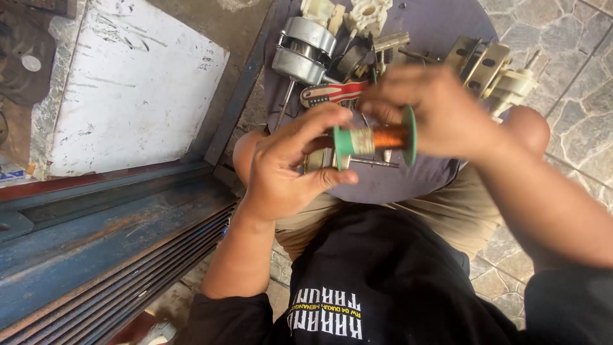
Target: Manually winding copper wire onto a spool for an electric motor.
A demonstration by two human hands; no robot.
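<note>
Holding green spool (373, 138), copper wire (391, 136).

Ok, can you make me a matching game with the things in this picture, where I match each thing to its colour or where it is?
Things:
1. spool
2. motor
3. board
4. left hand

Matches:
A. white and scuffed, lying at the left
B. green ends with copper wire wound between them
C. gripping one end of the spool
D. silver metal with a thin shaft, on the round tray

Pairs: 1-B, 2-D, 3-A, 4-C
</note>
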